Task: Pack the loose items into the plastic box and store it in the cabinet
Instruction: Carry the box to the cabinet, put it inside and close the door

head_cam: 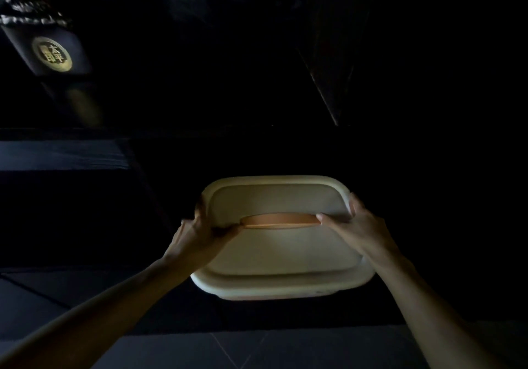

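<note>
A white plastic box (281, 251) with its lid on and an orange handle (280, 220) across the lid sits low in the head view, in front of a very dark cabinet opening. My left hand (201, 226) grips the box's left edge, thumb on the lid near the handle's left end. My right hand (350, 220) grips the right edge, thumb on the lid at the handle's right end and fingers curled over the rim. The box's contents are hidden by the lid.
The cabinet interior (257, 83) is nearly black. A dark package with a round gold emblem (53, 54) stands at the upper left. A dark shelf edge (63, 154) lies at the left. Grey floor tiles (228, 348) show below.
</note>
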Motion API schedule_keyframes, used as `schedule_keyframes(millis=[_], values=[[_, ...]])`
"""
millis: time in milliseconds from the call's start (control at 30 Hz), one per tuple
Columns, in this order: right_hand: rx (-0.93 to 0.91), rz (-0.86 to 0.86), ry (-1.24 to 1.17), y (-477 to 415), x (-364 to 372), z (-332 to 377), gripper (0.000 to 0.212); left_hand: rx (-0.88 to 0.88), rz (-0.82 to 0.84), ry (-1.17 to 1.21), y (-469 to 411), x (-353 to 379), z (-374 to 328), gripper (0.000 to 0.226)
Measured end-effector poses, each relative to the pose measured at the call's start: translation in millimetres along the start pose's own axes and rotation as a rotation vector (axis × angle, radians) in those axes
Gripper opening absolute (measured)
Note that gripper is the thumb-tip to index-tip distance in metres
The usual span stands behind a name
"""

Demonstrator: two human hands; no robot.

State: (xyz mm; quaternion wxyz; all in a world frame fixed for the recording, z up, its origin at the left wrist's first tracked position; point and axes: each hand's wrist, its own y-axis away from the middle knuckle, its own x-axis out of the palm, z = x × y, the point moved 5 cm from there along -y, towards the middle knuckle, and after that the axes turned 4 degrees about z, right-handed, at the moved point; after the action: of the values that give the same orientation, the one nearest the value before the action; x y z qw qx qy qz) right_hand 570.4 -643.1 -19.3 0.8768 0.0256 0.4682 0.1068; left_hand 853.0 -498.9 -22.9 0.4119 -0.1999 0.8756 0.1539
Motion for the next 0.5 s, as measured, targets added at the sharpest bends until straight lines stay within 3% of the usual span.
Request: schedule_keyframes(millis=[200,400,500], values=[[-0.004,-0.05,-0.012,-21.6,0.4,9.0,0.091,-0.025,0.001,-0.027,-32.0,11.3,7.9,0.113],[-0.009,0.012,0.047,-29.3,1.3,6.6,0.095,0.027,-0.076,-0.04,-44.2,12.7,-0.6,0.101],[-0.003,0.002,0.071,-21.9,2.6,1.9,0.09,0.03,-0.013,-0.112,-30.3,13.1,-3.7,0.104]])
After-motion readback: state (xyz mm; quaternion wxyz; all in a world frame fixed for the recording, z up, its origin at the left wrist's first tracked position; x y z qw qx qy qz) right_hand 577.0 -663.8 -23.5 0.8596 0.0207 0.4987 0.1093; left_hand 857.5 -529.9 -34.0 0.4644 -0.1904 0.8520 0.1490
